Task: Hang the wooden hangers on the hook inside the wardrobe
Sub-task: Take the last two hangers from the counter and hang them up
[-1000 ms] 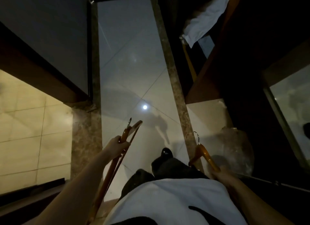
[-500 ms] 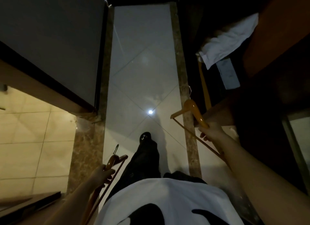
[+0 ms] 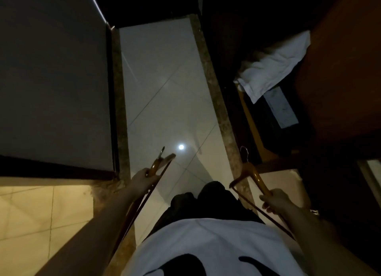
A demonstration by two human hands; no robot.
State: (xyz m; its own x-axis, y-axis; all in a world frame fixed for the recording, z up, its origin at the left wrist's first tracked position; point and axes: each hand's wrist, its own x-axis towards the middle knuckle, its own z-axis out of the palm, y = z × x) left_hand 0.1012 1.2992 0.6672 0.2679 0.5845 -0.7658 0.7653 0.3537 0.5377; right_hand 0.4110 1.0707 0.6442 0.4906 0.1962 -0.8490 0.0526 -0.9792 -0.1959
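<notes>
**A:** Wooden, both of them? Where are they held?

**B:** Yes, both. The left hand (image 3: 142,180) grips the left hanger (image 3: 155,166) at its neck, low in front of the body, over the pale floor tiles (image 3: 165,90). I cannot tell if it is one hanger or two.

**A:** And the other side?

**B:** The right hand (image 3: 275,199) has its fingers curled round one arm of the right hanger (image 3: 255,176). Its metal hook points away from the body, near the dark wardrobe (image 3: 340,80), where a white cloth (image 3: 274,65) lies.
</notes>
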